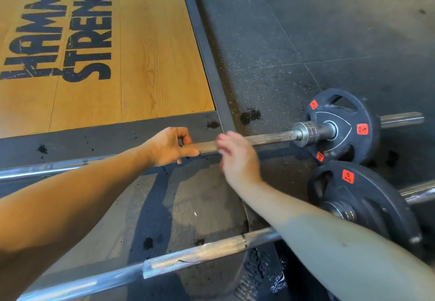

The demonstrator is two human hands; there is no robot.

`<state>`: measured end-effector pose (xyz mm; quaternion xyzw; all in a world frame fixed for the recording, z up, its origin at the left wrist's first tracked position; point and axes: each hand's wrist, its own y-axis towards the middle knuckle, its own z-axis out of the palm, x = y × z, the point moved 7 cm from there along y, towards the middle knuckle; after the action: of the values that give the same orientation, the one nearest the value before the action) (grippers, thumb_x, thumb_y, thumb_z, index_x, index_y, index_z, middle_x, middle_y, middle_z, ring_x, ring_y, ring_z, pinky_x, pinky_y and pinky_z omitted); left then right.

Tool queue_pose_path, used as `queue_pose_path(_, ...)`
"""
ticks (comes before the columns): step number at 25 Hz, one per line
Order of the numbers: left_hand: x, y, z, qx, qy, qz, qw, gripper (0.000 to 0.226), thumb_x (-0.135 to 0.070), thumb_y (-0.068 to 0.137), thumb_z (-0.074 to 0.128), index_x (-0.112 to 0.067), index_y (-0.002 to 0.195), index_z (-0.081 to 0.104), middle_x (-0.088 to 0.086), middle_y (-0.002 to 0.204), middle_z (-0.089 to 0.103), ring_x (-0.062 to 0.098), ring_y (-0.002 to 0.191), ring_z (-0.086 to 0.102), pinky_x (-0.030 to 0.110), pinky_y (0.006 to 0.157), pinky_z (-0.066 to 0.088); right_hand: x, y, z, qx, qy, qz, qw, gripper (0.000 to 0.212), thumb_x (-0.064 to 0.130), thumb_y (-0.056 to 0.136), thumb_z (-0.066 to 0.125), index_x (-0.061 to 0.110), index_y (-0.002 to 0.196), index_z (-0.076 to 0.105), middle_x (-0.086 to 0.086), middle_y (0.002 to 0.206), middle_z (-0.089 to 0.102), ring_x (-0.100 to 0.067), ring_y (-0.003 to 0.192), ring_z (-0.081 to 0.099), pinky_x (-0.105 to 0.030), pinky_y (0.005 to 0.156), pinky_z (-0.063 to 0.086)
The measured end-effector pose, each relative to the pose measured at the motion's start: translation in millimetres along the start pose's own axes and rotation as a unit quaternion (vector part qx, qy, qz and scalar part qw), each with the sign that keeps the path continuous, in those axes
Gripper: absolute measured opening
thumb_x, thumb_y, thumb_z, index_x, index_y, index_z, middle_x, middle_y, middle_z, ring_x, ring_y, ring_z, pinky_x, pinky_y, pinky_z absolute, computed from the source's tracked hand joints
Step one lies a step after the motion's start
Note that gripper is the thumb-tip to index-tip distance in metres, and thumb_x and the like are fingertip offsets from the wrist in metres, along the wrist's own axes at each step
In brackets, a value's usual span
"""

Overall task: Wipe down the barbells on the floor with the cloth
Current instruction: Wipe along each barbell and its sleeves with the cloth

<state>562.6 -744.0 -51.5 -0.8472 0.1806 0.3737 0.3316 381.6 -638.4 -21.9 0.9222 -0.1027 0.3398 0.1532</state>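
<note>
Far barbell [270, 138] is lying on the floor, running left to right past the platform corner. Left hand [169, 146] is gripping its knurled shaft, fingers curling over the top, thumb lying along the bar. Right hand [235, 157] is sitting just right of it over the same shaft. It is motion-blurred, so cannot tell if it is holding the bar or only touching it. Far plate [348, 121], marked 5 KG, is sitting on the sleeve well right of both hands, with bare shaft showing between. Near barbell [193, 254] is lying closer in, passing under the right forearm, its plate [367, 197] just below the far plate. Wooden platform [141, 65] and its dark frame [204, 48] are bordering the far side at left. Speckled rubber floor [306, 29] is stretching open beyond the bar at right.
</note>
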Motion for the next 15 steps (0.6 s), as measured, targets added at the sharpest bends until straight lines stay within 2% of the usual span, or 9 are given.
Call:
queue_pose_path(2,-2,-4,-1,-0.019,0.056,0.018,0.998,0.035,-0.053,0.079,0.080,-0.025,0.090,0.063,0.000,0.076,0.072,0.017,0.067,0.070,0.044,0.072,0.059,13,-2,14,0.067,0.018,-0.063,0.996,0.029,-0.011,0.085,0.068,0.004,0.109,0.077,-0.007,0.125,0.071,-0.022,0.127,0.059,-0.029,0.113,0.040)
queue_pose_path(4,-7,-9,-4,-0.047,0.121,0.053,0.990,0.029,-0.053,0.081,0.078,-0.032,0.091,0.061,-0.008,0.084,0.068,0.017,0.077,0.066,0.045,0.078,0.058,-20,9,-9,0.096,0.025,-0.081,0.992,0.032,-0.012,0.083,0.072,0.005,0.109,0.078,-0.002,0.128,0.069,-0.020,0.129,0.059,-0.031,0.115,0.041)
queue_pose_path(7,-17,-16,-9,-0.121,0.148,0.136,0.972,0.028,-0.045,0.082,0.080,-0.029,0.095,0.062,-0.009,0.094,0.059,0.016,0.088,0.058,0.041,0.084,0.053,-99,21,-74,0.034,0.030,0.050,0.998,0.039,-0.020,0.080,0.070,0.006,0.108,0.077,0.001,0.127,0.066,-0.022,0.129,0.059,-0.043,0.112,0.047)
queue_pose_path(8,-19,-18,-9,-0.140,0.157,0.160,0.965,0.028,-0.043,0.082,0.081,-0.027,0.096,0.063,-0.009,0.094,0.058,0.016,0.089,0.056,0.042,0.084,0.051,-115,22,-89,-0.008,0.038,0.103,0.994,0.041,-0.023,0.081,0.065,0.005,0.109,0.077,-0.002,0.127,0.066,-0.024,0.131,0.058,-0.036,0.112,0.047)
queue_pose_path(10,-17,-20,-7,-0.168,0.179,0.188,0.951,0.026,-0.040,0.081,0.082,-0.028,0.094,0.063,-0.009,0.095,0.057,0.015,0.090,0.051,0.044,0.084,0.046,-115,16,-96,-0.090,0.015,0.192,0.977,0.041,-0.025,0.083,0.057,0.001,0.110,0.075,-0.011,0.127,0.067,-0.029,0.133,0.056,-0.011,0.106,0.041)
queue_pose_path(11,-15,-22,-6,-0.180,0.187,0.193,0.946,0.025,-0.040,0.081,0.083,-0.031,0.092,0.063,-0.010,0.096,0.056,0.015,0.090,0.049,0.044,0.083,0.044,-95,14,-85,-0.106,-0.004,0.192,0.976,0.039,-0.023,0.084,0.056,0.000,0.109,0.075,-0.013,0.126,0.068,-0.030,0.133,0.055,-0.008,0.105,0.038)
queue_pose_path(12,-14,-24,-6,-0.190,0.191,0.198,0.943,0.024,-0.038,0.080,0.083,-0.032,0.091,0.063,-0.010,0.096,0.057,0.015,0.089,0.048,0.044,0.082,0.043,-67,11,-66,-0.100,-0.009,0.160,0.982,0.036,-0.018,0.085,0.058,0.003,0.108,0.076,-0.012,0.125,0.069,-0.029,0.131,0.056,-0.016,0.110,0.038)
queue_pose_path(13,-13,-24,-6,-0.197,0.194,0.204,0.939,0.023,-0.037,0.080,0.084,-0.032,0.089,0.064,-0.010,0.094,0.057,0.015,0.088,0.048,0.043,0.081,0.043,-38,7,-42,-0.075,-0.014,0.111,0.991,0.033,-0.013,0.086,0.060,0.006,0.107,0.077,-0.009,0.124,0.070,-0.027,0.129,0.058,-0.027,0.115,0.038)
queue_pose_path(15,-15,-24,-4,-0.208,0.203,0.217,0.932,0.021,-0.033,0.079,0.085,-0.027,0.088,0.068,-0.011,0.091,0.056,0.015,0.085,0.048,0.043,0.078,0.044,-1,-6,1,0.031,0.001,0.020,0.999,0.030,-0.010,0.088,0.063,0.006,0.109,0.077,-0.006,0.128,0.070,-0.022,0.131,0.056,-0.034,0.117,0.037)
